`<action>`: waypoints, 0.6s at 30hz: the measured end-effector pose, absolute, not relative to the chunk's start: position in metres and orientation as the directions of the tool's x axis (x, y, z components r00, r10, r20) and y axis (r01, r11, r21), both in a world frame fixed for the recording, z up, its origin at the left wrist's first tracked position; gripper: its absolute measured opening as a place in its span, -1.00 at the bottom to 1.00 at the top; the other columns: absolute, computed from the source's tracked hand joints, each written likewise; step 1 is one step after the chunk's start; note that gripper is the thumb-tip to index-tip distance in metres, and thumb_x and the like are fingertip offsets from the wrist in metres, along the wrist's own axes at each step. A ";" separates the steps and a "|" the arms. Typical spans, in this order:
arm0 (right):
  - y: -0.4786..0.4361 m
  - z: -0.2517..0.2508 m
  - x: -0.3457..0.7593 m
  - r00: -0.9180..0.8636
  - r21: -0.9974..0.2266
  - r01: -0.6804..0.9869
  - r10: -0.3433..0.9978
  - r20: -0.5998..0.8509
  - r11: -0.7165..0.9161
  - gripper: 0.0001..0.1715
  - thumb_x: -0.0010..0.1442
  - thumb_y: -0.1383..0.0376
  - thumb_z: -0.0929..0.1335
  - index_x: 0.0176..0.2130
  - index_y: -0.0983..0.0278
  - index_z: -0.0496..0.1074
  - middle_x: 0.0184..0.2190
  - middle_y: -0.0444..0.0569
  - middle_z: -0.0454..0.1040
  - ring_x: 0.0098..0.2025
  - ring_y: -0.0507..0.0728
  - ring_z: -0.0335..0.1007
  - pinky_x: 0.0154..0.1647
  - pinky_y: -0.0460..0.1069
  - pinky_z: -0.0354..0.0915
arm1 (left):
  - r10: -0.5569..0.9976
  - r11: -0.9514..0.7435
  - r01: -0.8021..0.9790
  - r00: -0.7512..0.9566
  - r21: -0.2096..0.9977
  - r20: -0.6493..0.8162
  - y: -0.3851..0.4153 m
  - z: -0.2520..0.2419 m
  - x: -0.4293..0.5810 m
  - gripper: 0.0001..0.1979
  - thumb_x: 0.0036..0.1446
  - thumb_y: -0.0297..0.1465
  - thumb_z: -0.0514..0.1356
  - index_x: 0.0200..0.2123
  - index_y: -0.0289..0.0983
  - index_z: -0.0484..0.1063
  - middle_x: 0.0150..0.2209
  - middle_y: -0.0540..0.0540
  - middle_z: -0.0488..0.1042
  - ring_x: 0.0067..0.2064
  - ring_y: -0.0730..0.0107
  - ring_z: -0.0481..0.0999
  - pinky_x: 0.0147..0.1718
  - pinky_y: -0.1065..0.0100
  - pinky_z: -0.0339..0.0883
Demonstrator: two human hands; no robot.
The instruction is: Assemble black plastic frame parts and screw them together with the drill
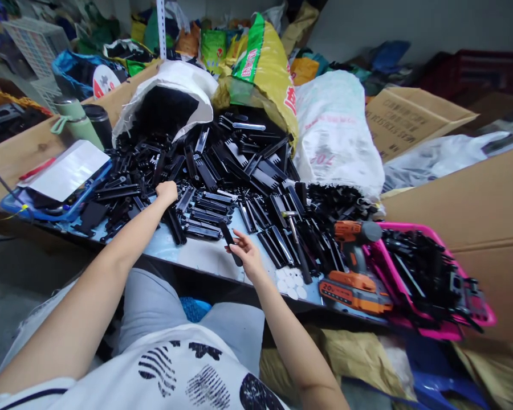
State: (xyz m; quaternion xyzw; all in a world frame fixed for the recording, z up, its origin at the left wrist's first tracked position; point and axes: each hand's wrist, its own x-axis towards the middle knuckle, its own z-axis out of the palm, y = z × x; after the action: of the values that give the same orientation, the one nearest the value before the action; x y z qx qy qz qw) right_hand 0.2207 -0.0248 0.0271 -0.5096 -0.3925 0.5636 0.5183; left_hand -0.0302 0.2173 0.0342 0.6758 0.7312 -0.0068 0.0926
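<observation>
My right hand holds a long, flat black part between thumb and fingers, just above the front of the table. My left hand reaches into the heap of black parts, its fingers curled and mostly hidden, so what they grip cannot be made out. Between the hands lie rows of similar black parts on the tabletop. Right of my right hand are more black strips, a hammer and some white round discs.
An orange cordless drill stands at the right, beside a pink basket of black parts. At left are a blue tray and a green bottle. White sacks and a yellow sack line the back.
</observation>
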 end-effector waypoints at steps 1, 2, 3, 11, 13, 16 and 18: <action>-0.027 0.026 0.222 0.061 -0.972 -0.174 0.983 -0.173 -0.160 -0.30 -0.08 0.15 0.49 0.06 0.18 0.35 -0.21 -0.04 0.47 -0.24 0.12 0.48 -0.10 0.08 0.39 | 0.988 0.096 0.989 -0.080 0.114 -0.135 0.218 0.036 -0.035 -0.66 -0.01 -0.51 0.18 -0.13 -0.50 0.50 -0.18 -0.44 0.51 -0.11 -0.03 0.48 -0.23 0.17 0.38; -0.028 0.025 0.225 0.064 -0.973 -0.164 0.982 -0.175 -0.163 -0.28 -0.07 0.14 0.49 0.08 0.18 0.34 -0.21 -0.03 0.48 -0.23 0.13 0.48 -0.10 0.08 0.39 | 0.989 0.105 0.989 -0.092 0.108 -0.120 0.217 0.038 -0.041 -0.66 0.00 -0.51 0.17 -0.12 -0.50 0.49 -0.17 -0.44 0.50 -0.11 -0.02 0.48 -0.22 0.17 0.38; -0.030 0.023 0.228 0.069 -0.975 -0.153 0.982 -0.174 -0.161 -0.27 -0.06 0.13 0.49 0.09 0.19 0.33 -0.21 -0.02 0.49 -0.22 0.14 0.48 -0.11 0.08 0.39 | 0.990 0.115 0.989 -0.105 0.098 -0.098 0.215 0.040 -0.048 -0.65 0.02 -0.51 0.15 -0.10 -0.51 0.47 -0.15 -0.44 0.49 -0.10 -0.02 0.47 -0.21 0.17 0.37; -0.036 0.009 0.241 0.100 -0.981 -0.125 0.982 -0.158 -0.145 -0.24 -0.08 0.14 0.50 0.10 0.20 0.32 -0.15 0.01 0.49 -0.17 0.14 0.46 -0.08 0.09 0.37 | 0.935 -0.347 0.938 0.348 0.027 -0.075 0.183 0.047 -0.085 -0.65 0.04 -0.48 0.12 -0.07 -0.26 0.47 0.04 -0.23 0.33 0.07 0.10 0.28 0.00 0.21 0.23; -0.033 0.010 0.234 0.069 -0.970 -0.169 0.980 -0.188 -0.174 -0.24 -0.08 0.15 0.50 0.10 0.21 0.31 -0.17 0.00 0.50 -0.21 0.13 0.47 -0.08 0.09 0.37 | 0.850 -0.501 0.865 0.498 0.030 -0.172 0.185 0.046 -0.081 -0.65 0.00 -0.44 0.19 -0.09 -0.21 0.48 0.04 -0.19 0.32 0.08 0.12 0.26 0.04 0.23 0.18; -0.029 0.011 0.225 0.020 -0.957 -0.212 0.979 -0.205 -0.196 -0.28 -0.04 0.13 0.48 0.09 0.21 0.30 -0.18 0.00 0.50 -0.21 0.12 0.46 -0.05 0.10 0.36 | 0.829 -0.519 0.855 0.510 0.022 -0.229 0.194 0.048 -0.079 -0.68 -0.03 -0.41 0.26 -0.13 -0.27 0.46 0.02 -0.20 0.33 0.10 0.10 0.25 0.05 0.24 0.16; -0.027 0.012 0.224 0.010 -0.972 -0.160 0.984 -0.176 -0.173 -0.28 -0.04 0.12 0.47 0.09 0.20 0.29 -0.16 -0.01 0.48 -0.17 0.13 0.44 -0.02 0.10 0.34 | 0.858 -0.483 0.872 0.489 0.073 -0.156 0.195 0.057 -0.080 -0.73 0.02 -0.42 0.25 -0.16 -0.33 0.43 -0.04 -0.22 0.38 0.06 0.10 0.29 0.04 0.22 0.17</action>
State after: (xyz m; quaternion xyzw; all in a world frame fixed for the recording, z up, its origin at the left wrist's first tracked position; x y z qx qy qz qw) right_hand 0.2241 -0.0271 0.0118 -0.5067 -0.4068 0.5741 0.4982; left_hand -0.0800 0.1949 0.0575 0.8598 0.5032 -0.0490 0.0709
